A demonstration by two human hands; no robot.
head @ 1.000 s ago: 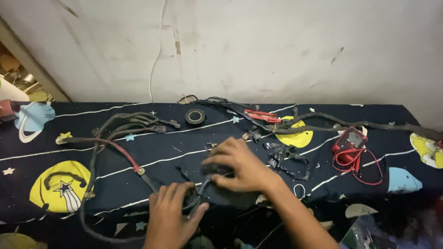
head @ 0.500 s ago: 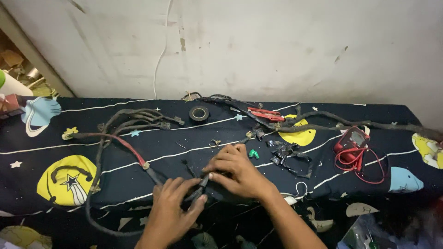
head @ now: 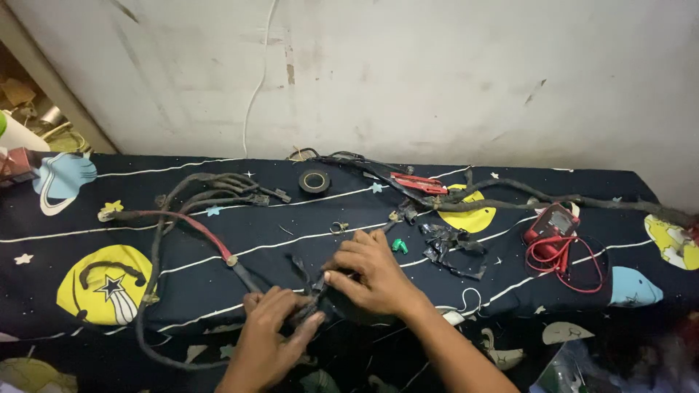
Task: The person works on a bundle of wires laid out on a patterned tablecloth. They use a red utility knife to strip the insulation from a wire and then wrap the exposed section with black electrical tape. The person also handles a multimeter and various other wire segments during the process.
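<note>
I am working both hands on the wire harness [head: 218, 244], a long bundle of dark, tape-wrapped cables with one red lead, lying in loops across the space-print cloth [head: 87, 233] on the left half of the table; the stretch I am handling sits at the near edge, just in front of me. My left hand [head: 273, 331] is pressing down on the bundle with fingers curled loosely about it, though I cannot tell how firmly they are closing; my right hand [head: 371, 275] is pinching a thin dark branch of it between thumb and fingertips, the other fingers spread and resting on the cloth.

I am judging the harness to be light, limp and springy, sticky where old tape is peeling, and prone to dragging its far loops along; taking it on the thick wrapped trunk seems safer than on the thin branches or connectors.

The near table edge is running right under my wrists; a small green piece [head: 399, 246] and scraps of black tape [head: 451, 244] are lying just beside my right hand; the tape roll [head: 314, 181], red cutters [head: 419, 183] and red meter [head: 553, 225] are sitting well apart, leaving open cloth between.
</note>
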